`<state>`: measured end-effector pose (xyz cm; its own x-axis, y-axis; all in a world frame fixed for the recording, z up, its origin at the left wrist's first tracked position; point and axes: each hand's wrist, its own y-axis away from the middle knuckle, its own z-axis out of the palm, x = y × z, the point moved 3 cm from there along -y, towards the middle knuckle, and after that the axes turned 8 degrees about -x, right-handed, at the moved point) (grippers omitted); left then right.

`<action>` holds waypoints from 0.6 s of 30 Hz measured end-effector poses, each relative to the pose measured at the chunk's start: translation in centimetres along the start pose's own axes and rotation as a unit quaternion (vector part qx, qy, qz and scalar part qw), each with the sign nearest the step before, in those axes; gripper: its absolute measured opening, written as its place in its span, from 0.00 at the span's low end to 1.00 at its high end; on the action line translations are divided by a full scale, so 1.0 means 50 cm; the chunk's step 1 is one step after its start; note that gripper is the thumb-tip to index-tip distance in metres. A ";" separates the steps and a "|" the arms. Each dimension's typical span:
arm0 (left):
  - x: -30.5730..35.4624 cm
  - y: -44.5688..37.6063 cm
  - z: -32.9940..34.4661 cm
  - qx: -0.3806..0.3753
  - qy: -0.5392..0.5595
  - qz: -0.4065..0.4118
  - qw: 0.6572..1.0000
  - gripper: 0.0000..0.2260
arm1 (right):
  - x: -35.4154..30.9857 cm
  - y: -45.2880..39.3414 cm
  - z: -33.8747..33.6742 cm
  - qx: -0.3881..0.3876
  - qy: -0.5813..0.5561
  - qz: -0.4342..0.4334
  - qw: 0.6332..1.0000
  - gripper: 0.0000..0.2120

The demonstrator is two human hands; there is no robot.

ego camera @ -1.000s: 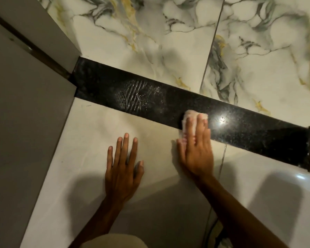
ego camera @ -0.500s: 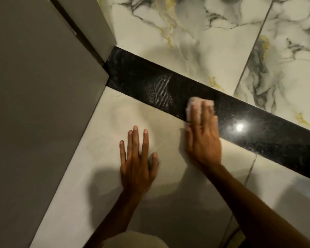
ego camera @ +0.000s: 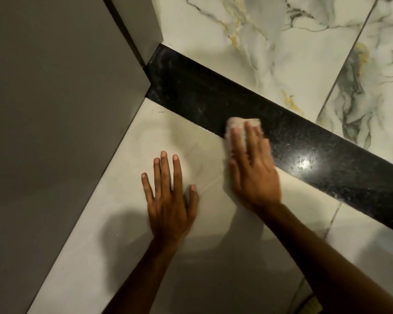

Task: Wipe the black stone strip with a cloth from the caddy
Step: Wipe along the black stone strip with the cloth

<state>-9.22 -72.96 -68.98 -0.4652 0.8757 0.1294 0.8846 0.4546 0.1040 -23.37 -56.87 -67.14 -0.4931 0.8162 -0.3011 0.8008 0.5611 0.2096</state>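
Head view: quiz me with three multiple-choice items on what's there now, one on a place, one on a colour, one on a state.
1. Where is the cloth?
A. Under the right hand at the strip's near edge
B. Under the left hand
C. On the marbled tile

2. What colour is the strip?
A. White
B. Black
C. Grey

3. How is the left hand?
A. Clenched in a fist
B. Holding a cloth
C. Flat, fingers spread, on the pale tile

Answers: 1 A, the cloth pokes out beyond the right fingertips over the strip. 2 B, it is dark speckled stone between lighter tiles. 3 C, its palm lies down with nothing under it.
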 end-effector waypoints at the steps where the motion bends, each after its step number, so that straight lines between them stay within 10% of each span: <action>1: 0.000 -0.002 0.002 -0.002 0.000 -0.006 1.000 0.33 | 0.022 -0.003 -0.009 0.006 -0.008 0.041 0.999 0.32; 5: 0.005 0.000 0.010 0.008 0.005 -0.008 1.000 0.33 | 0.002 -0.157 -0.052 0.065 -0.040 0.146 0.986 0.32; 13: 0.002 0.003 0.009 0.004 0.007 -0.019 1.000 0.32 | -0.084 -0.118 -0.009 -0.017 0.018 -0.137 0.990 0.30; 18: 0.004 -0.001 0.008 -0.007 0.006 -0.024 1.000 0.34 | 0.054 -0.071 -0.051 0.037 0.005 0.080 0.996 0.29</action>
<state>-9.36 -72.76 -69.34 -0.5077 0.8507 0.1361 0.8607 0.4937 0.1245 -28.42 -56.32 -66.32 -0.3593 0.8962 -0.2602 0.8925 0.4114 0.1849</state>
